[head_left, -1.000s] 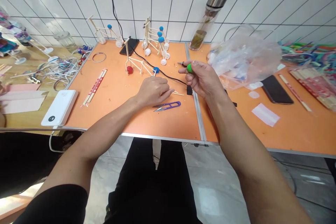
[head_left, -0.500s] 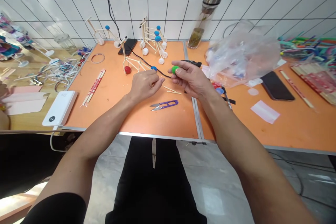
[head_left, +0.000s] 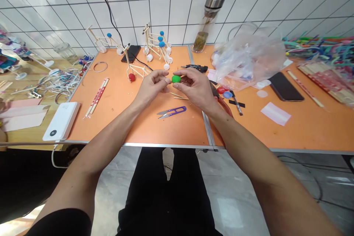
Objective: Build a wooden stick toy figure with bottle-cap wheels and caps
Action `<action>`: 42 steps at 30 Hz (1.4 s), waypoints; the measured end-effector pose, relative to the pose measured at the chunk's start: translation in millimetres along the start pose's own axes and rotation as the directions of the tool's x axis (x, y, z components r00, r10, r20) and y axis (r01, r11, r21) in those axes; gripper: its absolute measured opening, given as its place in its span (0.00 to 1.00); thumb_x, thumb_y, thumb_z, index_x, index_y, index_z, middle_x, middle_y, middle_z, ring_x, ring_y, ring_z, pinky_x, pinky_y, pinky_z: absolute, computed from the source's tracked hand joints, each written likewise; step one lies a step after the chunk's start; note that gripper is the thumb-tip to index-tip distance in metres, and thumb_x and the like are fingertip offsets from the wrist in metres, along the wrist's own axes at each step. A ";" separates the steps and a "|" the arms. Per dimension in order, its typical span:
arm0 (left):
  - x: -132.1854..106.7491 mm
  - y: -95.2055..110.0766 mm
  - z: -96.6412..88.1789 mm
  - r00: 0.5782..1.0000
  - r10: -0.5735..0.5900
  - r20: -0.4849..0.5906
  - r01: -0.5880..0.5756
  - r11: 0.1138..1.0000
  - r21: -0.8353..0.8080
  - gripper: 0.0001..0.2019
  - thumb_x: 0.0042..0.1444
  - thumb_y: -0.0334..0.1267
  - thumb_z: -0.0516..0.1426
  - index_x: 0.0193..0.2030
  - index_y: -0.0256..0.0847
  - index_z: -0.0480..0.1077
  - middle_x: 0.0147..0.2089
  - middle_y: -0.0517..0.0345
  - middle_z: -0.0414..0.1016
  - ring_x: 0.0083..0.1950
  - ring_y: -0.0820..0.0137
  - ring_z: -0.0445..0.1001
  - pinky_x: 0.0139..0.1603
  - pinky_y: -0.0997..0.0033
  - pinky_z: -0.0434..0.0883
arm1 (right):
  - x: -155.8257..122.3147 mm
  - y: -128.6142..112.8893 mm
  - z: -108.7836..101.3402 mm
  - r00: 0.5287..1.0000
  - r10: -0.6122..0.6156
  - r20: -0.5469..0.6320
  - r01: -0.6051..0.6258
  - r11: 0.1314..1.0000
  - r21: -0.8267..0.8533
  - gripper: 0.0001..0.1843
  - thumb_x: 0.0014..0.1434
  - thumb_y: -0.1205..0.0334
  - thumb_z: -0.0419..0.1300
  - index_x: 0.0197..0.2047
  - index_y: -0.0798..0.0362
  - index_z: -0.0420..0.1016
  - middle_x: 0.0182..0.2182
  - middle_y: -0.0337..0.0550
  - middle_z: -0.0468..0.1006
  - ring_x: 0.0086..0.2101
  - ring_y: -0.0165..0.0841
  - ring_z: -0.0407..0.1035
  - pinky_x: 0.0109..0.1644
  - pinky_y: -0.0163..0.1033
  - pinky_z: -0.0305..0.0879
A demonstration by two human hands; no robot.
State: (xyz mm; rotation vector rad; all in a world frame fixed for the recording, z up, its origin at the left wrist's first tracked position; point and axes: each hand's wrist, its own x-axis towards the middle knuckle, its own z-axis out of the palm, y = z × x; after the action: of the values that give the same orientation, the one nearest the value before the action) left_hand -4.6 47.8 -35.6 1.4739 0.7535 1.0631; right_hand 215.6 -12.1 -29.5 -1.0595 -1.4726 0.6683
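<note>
White tiles (head_left: 171,3) rise behind an orange counter (head_left: 179,129), and we are working at its near side, with everything placed here by the green ball (head_left: 176,78) held above the middle of it. Our right hand (head_left: 195,88) has the ball pinched in a closed grip, thumb and fingertips pressed on it from the right (it looks soft, though we cannot be sure from here). Our left hand (head_left: 151,87) sits just beside the ball, half curled, its fingertips (head_left: 167,80) almost at the green surface; we cannot tell whether they touch it, and that grip holds nothing we can see. Just below the ball lie two thin wooden sticks (head_left: 178,96), with purple-handled thread snips (head_left: 172,112) farther below. Above and to its right rests a black tool (head_left: 193,67). Left of the ball stands a stick model (head_left: 135,68) with a red ball (head_left: 132,77), and behind it a second stick model (head_left: 156,46) with blue balls. Well right of the ball, past a clear plastic bag (head_left: 249,59), lies a black phone (head_left: 284,86).
</note>
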 end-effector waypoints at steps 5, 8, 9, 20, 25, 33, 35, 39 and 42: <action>-2.7 5.5 2.4 0.995 -0.082 0.064 0.091 0.983 -0.157 0.38 0.47 0.62 0.90 0.54 0.45 0.83 0.42 0.59 0.90 0.37 0.68 0.90 0.48 0.62 0.90 | -5.2 -2.1 2.5 1.000 0.005 0.011 -0.005 0.999 -0.043 0.12 0.66 0.51 0.84 0.51 0.41 0.95 0.50 0.45 0.90 0.51 0.46 0.84 0.62 0.53 0.85; -2.7 5.7 2.6 0.993 -0.090 0.071 0.103 0.975 -0.198 0.39 0.43 0.61 0.92 0.51 0.44 0.84 0.42 0.58 0.92 0.38 0.68 0.90 0.48 0.63 0.90 | -7.3 0.4 5.0 1.000 0.019 0.021 -0.018 1.000 -0.026 0.10 0.67 0.52 0.83 0.50 0.41 0.94 0.48 0.45 0.89 0.51 0.47 0.83 0.63 0.55 0.84; -2.7 5.5 2.8 0.993 -0.092 0.072 0.104 0.974 -0.200 0.39 0.42 0.61 0.93 0.51 0.44 0.85 0.42 0.57 0.93 0.38 0.68 0.90 0.48 0.64 0.89 | -7.8 1.4 5.7 1.000 0.016 0.023 -0.016 1.000 -0.026 0.10 0.67 0.52 0.83 0.50 0.41 0.94 0.49 0.45 0.89 0.51 0.48 0.83 0.63 0.55 0.84; -4.2 7.2 5.5 0.999 -0.034 0.028 0.039 0.980 -0.196 0.37 0.37 0.57 0.94 0.46 0.43 0.87 0.41 0.58 0.92 0.41 0.69 0.89 0.51 0.65 0.89 | -7.5 1.2 8.8 1.000 -0.001 0.016 0.001 1.000 0.013 0.12 0.67 0.48 0.82 0.51 0.39 0.95 0.52 0.45 0.94 0.50 0.47 0.86 0.62 0.55 0.88; -3.5 5.6 6.3 0.997 -0.061 0.054 0.072 0.971 -0.228 0.37 0.37 0.57 0.95 0.45 0.42 0.87 0.40 0.58 0.92 0.41 0.69 0.89 0.51 0.64 0.89 | -8.6 -0.5 9.2 0.999 -0.046 -0.007 0.046 0.999 -0.003 0.07 0.67 0.52 0.82 0.46 0.40 0.95 0.48 0.44 0.93 0.47 0.45 0.86 0.56 0.52 0.88; -4.8 4.9 4.8 0.995 -0.087 0.050 0.097 0.960 -0.264 0.36 0.38 0.54 0.95 0.46 0.39 0.88 0.41 0.57 0.93 0.41 0.71 0.89 0.51 0.67 0.87 | -5.5 17.7 11.6 0.992 -0.127 0.009 0.128 0.992 -0.018 0.14 0.67 0.47 0.82 0.51 0.43 0.96 0.49 0.45 0.94 0.46 0.44 0.87 0.53 0.51 0.88; -5.7 6.5 4.5 0.993 -0.100 0.061 0.112 0.955 -0.273 0.36 0.37 0.54 0.95 0.46 0.39 0.88 0.42 0.57 0.94 0.41 0.70 0.90 0.51 0.67 0.87 | -5.4 20.4 12.6 0.991 -0.136 -0.002 0.136 0.991 -0.020 0.15 0.68 0.44 0.82 0.51 0.43 0.96 0.49 0.46 0.94 0.46 0.44 0.87 0.52 0.52 0.89; -7.6 9.0 5.0 0.989 -0.117 0.089 0.138 0.945 -0.298 0.35 0.41 0.57 0.94 0.46 0.40 0.89 0.42 0.57 0.94 0.41 0.70 0.91 0.52 0.66 0.88 | -7.1 20.4 13.7 0.983 -0.176 -0.050 0.176 0.984 0.003 0.10 0.70 0.48 0.81 0.48 0.43 0.95 0.45 0.44 0.93 0.43 0.43 0.87 0.49 0.50 0.89; -8.6 10.3 6.0 0.986 -0.137 0.099 0.162 0.933 -0.322 0.35 0.41 0.56 0.94 0.46 0.40 0.89 0.41 0.57 0.94 0.41 0.70 0.92 0.53 0.66 0.89 | -8.0 17.8 12.0 0.976 -0.211 -0.059 0.210 0.978 -0.015 0.06 0.69 0.54 0.79 0.47 0.43 0.95 0.44 0.44 0.93 0.43 0.42 0.87 0.48 0.49 0.88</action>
State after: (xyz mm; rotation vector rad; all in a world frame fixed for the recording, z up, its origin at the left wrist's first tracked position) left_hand -3.5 35.8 -27.2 1.1455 0.5915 0.9589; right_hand 207.9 -9.6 -50.9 -0.9067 -1.5107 0.4757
